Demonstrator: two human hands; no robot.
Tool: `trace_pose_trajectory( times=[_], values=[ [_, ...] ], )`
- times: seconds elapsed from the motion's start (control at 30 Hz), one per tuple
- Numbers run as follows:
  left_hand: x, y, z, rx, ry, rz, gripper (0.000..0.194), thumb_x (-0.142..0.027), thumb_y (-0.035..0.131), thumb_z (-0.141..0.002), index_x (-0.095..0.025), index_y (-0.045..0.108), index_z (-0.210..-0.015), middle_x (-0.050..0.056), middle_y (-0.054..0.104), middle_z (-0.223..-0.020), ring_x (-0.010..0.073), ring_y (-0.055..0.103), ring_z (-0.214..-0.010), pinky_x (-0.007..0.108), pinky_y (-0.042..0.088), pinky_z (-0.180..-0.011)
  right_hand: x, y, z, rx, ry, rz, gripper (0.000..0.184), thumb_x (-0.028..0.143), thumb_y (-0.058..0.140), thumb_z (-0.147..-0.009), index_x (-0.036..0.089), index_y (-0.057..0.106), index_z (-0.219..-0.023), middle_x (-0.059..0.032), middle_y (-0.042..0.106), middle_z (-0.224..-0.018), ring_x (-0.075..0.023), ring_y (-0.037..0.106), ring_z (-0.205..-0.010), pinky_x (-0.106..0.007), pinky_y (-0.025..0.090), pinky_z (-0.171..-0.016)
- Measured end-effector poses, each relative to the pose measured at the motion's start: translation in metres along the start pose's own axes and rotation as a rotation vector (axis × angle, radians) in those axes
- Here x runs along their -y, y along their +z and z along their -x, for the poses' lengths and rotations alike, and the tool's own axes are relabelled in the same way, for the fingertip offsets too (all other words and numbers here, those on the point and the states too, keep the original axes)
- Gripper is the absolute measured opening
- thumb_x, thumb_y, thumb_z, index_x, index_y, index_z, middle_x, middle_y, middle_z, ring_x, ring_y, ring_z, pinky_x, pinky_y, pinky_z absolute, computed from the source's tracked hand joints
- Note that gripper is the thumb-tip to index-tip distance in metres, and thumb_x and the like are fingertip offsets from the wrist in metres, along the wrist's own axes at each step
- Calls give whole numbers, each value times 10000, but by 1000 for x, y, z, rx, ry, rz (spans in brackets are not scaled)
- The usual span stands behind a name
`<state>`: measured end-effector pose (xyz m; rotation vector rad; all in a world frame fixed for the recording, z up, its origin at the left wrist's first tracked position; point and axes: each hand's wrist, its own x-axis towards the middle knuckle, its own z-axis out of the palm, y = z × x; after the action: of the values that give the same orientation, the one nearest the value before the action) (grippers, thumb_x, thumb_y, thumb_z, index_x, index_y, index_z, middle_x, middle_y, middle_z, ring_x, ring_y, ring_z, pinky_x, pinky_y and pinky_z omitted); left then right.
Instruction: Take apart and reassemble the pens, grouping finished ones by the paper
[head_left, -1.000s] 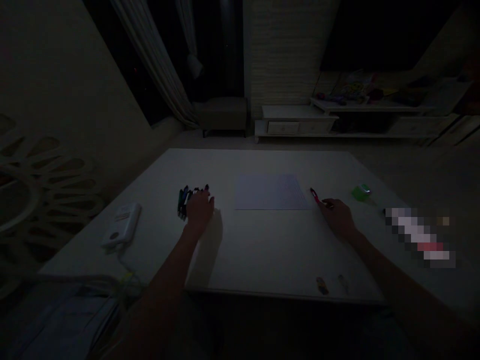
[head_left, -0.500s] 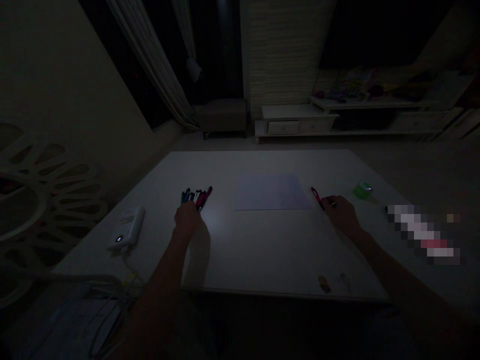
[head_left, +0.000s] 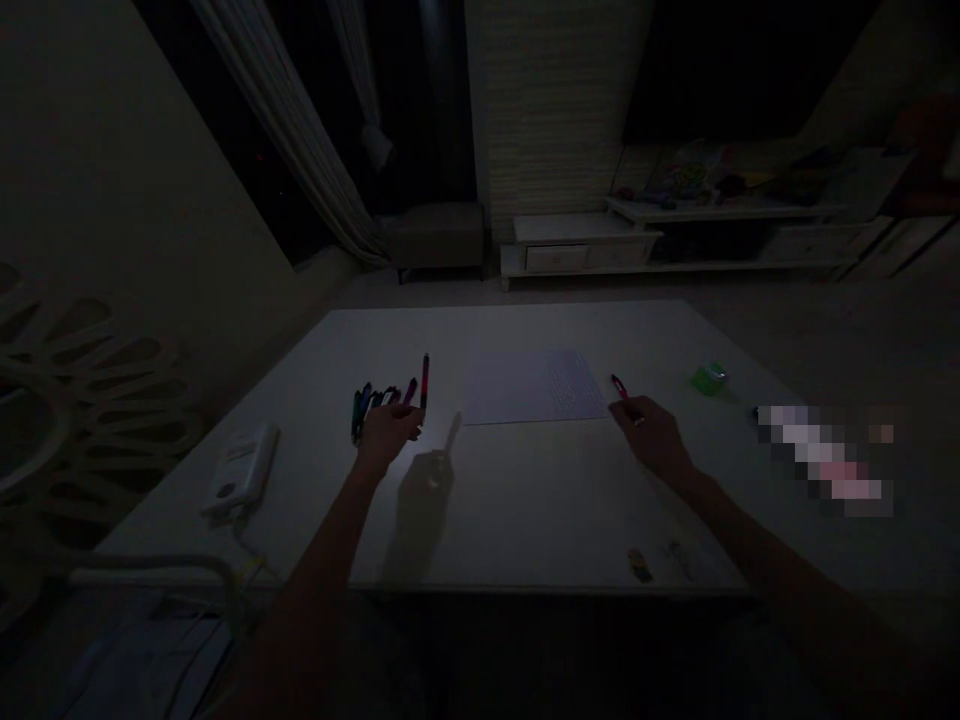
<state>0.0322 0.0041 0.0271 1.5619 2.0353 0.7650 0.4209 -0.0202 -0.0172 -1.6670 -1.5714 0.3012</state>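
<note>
Pinched in the fingers of my left hand [head_left: 388, 436] is a red and black pen [head_left: 425, 380], held nearly upright above the table. Just behind and left of that hand lies a row of several pens [head_left: 366, 402], partly covered by my fingers. My right hand [head_left: 649, 430] is closed on a red pen [head_left: 619, 387] by the right edge of a sheet of paper [head_left: 517, 390]. Lines of handwriting show on the paper's right part; its left part looks blank.
On the white table [head_left: 517, 510] a white power bank-like box [head_left: 241, 468] with a cable lies left. A green transparent object [head_left: 709, 378] stands right, near a blurred patch [head_left: 821, 455]. Stickers [head_left: 640, 565] mark the front edge. A white cabinet [head_left: 577, 245] stands beyond.
My left hand has lifted a red and black pen out of the row and shifted right; its shadow now falls on the table. The right hand stays by the paper with its pen. The view shifted slightly.
</note>
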Motion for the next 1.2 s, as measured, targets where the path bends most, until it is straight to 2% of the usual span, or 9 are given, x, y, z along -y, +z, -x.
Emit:
trace_pose_trajectory(
  times=[0.17,0.27,0.37,0.5,0.63,0.73,0.87,1.0,1.2],
  values=[
    [-45,58,57,402,53,733,355,-420,626,-672,-85,649,-786,56,609,-672,84,503,-516,230,437,-517,55,18,38,349,87,-449,360,472,477,-779,169,671,-797,-63,655,-746,-161,566,-657,-259,406,-556],
    [-60,88,86,622,61,794,311,-400,636,-688,-95,641,-751,22,568,-619,70,476,-500,213,411,-505,71,27,54,428,152,-586,334,472,510,-763,183,674,-786,-39,647,-682,-150,560,-637,-240,396,-520],
    [-64,103,100,686,85,728,324,-419,601,-725,-98,632,-747,13,549,-589,81,489,-499,219,417,-507,75,30,60,433,163,-593,296,460,552,-735,190,670,-767,-24,637,-638,-145,552,-620,-234,394,-512],
    [-64,98,99,405,296,438,308,-409,542,-790,-139,618,-916,69,623,-798,146,582,-637,288,482,-604,75,25,56,452,162,-608,301,450,566,-720,166,660,-757,-22,610,-579,-143,539,-592,-236,389,-515],
    [-67,79,93,-13,790,-71,356,-282,555,-820,-261,512,-1173,99,508,-1233,257,446,-1154,468,327,-969,79,12,50,506,69,-559,260,420,582,-713,169,649,-713,-9,587,-562,-131,520,-584,-241,384,-551],
    [-68,76,90,-14,1006,-343,231,-259,469,-876,-261,542,-1095,63,581,-1121,230,473,-1114,524,179,-1031,84,9,48,482,85,-563,267,436,592,-706,175,629,-665,7,557,-543,-113,480,-533,-237,367,-523],
    [-62,86,90,43,1001,-463,201,-255,369,-919,-196,557,-959,37,618,-806,158,564,-773,353,385,-829,82,20,53,464,410,-698,421,546,562,-702,154,544,-552,34,429,-419,-72,361,-379,-219,260,-395],
    [-55,97,92,28,1004,-499,185,-246,381,-914,-192,548,-974,41,597,-783,158,543,-708,285,387,-661,81,32,63,509,654,-867,495,608,540,-688,167,438,-488,58,349,-381,-47,278,-335,-203,169,-357],
    [-55,107,95,14,1061,-479,220,-276,376,-917,-173,535,-1030,64,595,-817,165,542,-745,285,391,-668,89,38,68,350,739,-973,454,550,569,-680,195,346,-504,90,268,-407,-35,195,-345,-199,133,-356]
  ],
)
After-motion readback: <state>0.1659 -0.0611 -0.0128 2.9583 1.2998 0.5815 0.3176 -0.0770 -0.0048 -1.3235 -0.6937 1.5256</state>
